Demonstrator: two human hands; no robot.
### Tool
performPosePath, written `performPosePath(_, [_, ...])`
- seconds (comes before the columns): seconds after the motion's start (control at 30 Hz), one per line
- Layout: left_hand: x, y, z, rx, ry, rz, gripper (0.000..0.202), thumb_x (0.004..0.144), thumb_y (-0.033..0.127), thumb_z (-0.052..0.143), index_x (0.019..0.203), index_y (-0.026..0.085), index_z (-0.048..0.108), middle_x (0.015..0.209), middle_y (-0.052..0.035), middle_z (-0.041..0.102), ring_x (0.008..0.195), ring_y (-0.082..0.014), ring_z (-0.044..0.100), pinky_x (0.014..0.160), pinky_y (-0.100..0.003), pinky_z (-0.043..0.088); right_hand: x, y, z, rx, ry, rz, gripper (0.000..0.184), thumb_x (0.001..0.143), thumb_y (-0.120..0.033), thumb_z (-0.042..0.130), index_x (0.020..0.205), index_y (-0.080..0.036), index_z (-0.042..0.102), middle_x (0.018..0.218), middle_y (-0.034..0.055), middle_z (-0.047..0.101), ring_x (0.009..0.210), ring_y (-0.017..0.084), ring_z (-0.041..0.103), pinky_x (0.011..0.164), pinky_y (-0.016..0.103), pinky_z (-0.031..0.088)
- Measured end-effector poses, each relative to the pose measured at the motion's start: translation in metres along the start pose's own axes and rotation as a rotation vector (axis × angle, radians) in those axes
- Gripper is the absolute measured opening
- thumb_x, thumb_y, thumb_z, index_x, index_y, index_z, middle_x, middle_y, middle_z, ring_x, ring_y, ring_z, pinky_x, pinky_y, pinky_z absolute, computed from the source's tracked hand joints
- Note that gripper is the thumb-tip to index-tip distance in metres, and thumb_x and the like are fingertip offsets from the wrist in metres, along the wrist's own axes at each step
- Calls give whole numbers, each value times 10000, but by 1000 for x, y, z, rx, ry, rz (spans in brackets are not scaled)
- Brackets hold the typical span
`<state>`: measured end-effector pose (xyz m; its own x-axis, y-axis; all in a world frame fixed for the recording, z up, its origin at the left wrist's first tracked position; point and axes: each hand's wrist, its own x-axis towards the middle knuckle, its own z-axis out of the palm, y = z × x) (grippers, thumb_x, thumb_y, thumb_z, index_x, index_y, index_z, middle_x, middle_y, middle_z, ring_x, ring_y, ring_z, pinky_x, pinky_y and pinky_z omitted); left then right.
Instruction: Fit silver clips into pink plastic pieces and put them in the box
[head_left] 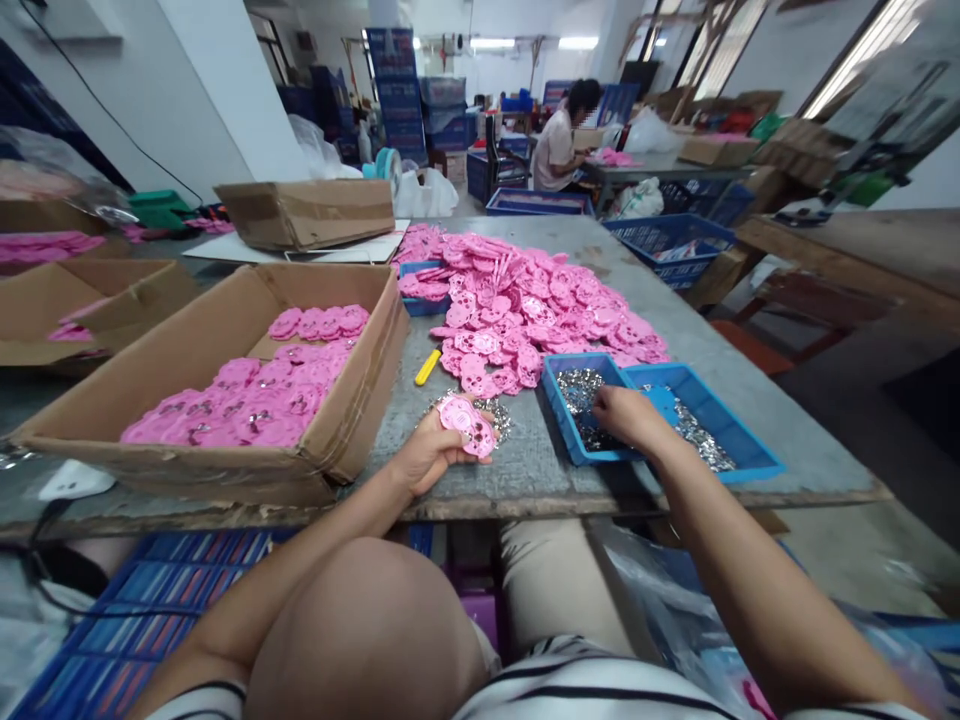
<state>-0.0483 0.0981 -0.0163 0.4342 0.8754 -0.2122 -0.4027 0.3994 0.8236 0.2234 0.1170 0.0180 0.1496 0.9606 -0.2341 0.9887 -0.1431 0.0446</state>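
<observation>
My left hand [431,452] is closed on a flat pink plastic piece [466,424] with holes and a rounded outline, its thumb lying across the face. Under and around that piece, small shiny metal parts [501,418] are strewn on the table. My right hand [628,414] reaches into the left of two blue trays [559,425], among small silver parts [581,385]. Its fingers point down and are pressed together; whatever is between them is hidden. A large pile of similar pink pieces [525,300] lies beyond both hands.
A cardboard box [367,420] with rows of pink pieces stands at left. A yellow-handled tool [427,367] lies beside it. The second blue tray [750,470] holds more metal parts. The table's front edge [465,508] is close. Another person [555,150] sits at a far table.
</observation>
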Motion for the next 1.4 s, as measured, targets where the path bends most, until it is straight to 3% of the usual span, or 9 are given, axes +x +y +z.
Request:
performPosePath(0.2, [4,-4,0,52,-10,-9,527,618,106,640,1127,163,520,1065,-113,697,866,-256,691,540,-294,567,-1,5,-6,70,58,52,244,811,-104,486,926,-127,700,924,155,731,848,233,669,610,264,371])
performPosePath(0.37, [9,-7,-2,52,-24,-17,483,620,121,613,1097,157,546,973,-102,711,788,-239,692,497,-278,539,-1,8,-7,154,116,59,271,786,-73,492,970,-139,680,932,136,734,830,218,666,614,257,372])
performPosePath(0.5, [9,-7,-3,42,-40,-11,477,631,132,624,1104,168,566,936,-89,716,767,-228,688,494,-271,534,-2,8,-10,253,155,25,250,772,-63,489,850,-191,689,830,70,736,773,186,664,630,244,403])
performPosePath(0.7, [8,-5,-1,48,-46,-3,439,640,199,738,1041,162,565,966,-97,710,771,-222,686,503,-260,528,-12,-12,-17,1143,77,-102,45,652,-202,654,639,-191,613,487,-50,552,446,114,511,490,250,411])
performPosePath(0.83, [8,-4,1,71,-10,16,542,574,242,831,1034,146,561,884,-71,692,723,-207,678,504,-269,534,-21,-42,-13,1401,-46,-246,278,504,-358,784,635,-179,617,498,-58,546,444,100,492,443,243,393])
performPosePath(0.97, [11,-7,1,64,30,68,682,500,248,877,1080,150,530,754,-7,655,629,-182,660,487,-269,536,-24,-75,1,1340,-75,-337,296,567,-411,777,609,-180,596,443,-71,500,410,85,422,428,232,334])
performPosePath(1.1, [13,-8,1,53,55,87,651,473,240,881,1024,135,550,724,-12,650,579,-171,636,436,-258,508,-24,-97,14,1118,117,-481,139,722,-215,682,606,-184,613,553,-34,596,538,106,509,552,242,380])
performPosePath(1.23, [11,-8,1,34,66,73,567,466,198,859,952,130,576,711,-15,651,554,-167,621,424,-273,512,-26,-106,21,897,297,-611,166,772,-121,651,630,-202,620,655,-9,629,657,137,572,632,260,400])
performPosePath(1.4, [9,-6,3,-13,86,65,555,455,178,843,942,122,583,666,-4,633,546,-163,608,408,-263,500,-26,-106,26,822,367,-655,171,810,-122,636,670,-218,619,712,0,630,692,147,588,641,261,414])
